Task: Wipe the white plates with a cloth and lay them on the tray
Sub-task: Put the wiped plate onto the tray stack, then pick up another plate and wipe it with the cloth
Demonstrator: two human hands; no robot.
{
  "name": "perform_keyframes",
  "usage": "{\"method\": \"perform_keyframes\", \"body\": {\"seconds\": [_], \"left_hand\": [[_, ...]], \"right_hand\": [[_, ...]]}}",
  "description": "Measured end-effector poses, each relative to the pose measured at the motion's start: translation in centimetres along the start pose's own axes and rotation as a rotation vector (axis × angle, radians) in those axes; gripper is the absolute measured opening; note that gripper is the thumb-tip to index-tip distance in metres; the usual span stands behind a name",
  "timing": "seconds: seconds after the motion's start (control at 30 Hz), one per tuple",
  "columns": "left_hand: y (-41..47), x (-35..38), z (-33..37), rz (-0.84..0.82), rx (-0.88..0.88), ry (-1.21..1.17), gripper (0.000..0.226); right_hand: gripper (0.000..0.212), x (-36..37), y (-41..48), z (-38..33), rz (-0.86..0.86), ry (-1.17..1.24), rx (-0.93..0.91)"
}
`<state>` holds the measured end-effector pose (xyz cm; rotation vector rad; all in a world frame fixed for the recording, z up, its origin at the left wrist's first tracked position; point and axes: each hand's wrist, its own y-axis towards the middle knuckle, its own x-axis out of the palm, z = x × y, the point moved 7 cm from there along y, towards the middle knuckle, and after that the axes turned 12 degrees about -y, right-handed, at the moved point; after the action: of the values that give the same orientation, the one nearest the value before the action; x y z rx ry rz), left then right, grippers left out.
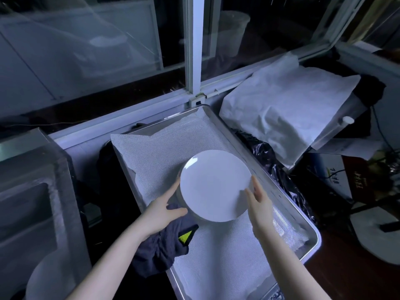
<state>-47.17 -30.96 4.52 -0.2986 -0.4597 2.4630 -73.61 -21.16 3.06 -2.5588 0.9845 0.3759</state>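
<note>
White plates stood stacked on the metal tray.
With straight fingers, the left hand touched the stack at 8 o'clock and the right hand at 4 o'clock; the dark cloth lay at 7 o'clock.

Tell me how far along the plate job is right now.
Done: no plate lies in the tray yet, only its mesh liner. In hand: one white plate, held over the tray between left hand and right hand, the dark cloth under the left wrist. Left: laying it down; whether it's wiped, or more plates wait, isn't visible.
</note>
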Motion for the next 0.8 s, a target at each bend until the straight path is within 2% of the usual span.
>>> {"method": "perform_keyframes", "body": {"seconds": [0.13, 0.37, 0.53, 0.67, 0.73, 0.8], "left_hand": [[0.0, 0.5, 0.3, 0.009, 0.016, -0.036, 0.09], [0.3, -0.2, 0.1, 0.041, 0.002, -0.029, 0.09], [0.3, -0.2, -0.2, 0.034, 0.021, -0.014, 0.09], [-0.8, -1.3, -0.4, 0.037, 0.005, -0.04, 0.078], [-1.9, -2.8, -0.7, 0.088, 0.022, -0.038, 0.066], [-3.4, -4.9, -0.9, 0.162, 0.058, -0.03, 0.049]], "right_hand": [[0.066, 2.4, -1.0, 0.4, -0.026, 0.05, 0.009], [0.074, 3.0, -1.0, -0.3, 0.01, -0.021, -0.003], [0.078, 2.5, -1.2, -0.9, -0.08, -0.067, -0.049], [0.069, 1.3, -1.6, -1.6, -0.048, -0.144, -0.051], [0.064, 1.2, -2.5, -3.2, 0.037, -0.276, -0.145], [0.058, 2.4, -4.4, -5.8, 0.107, -0.402, -0.327]]}}
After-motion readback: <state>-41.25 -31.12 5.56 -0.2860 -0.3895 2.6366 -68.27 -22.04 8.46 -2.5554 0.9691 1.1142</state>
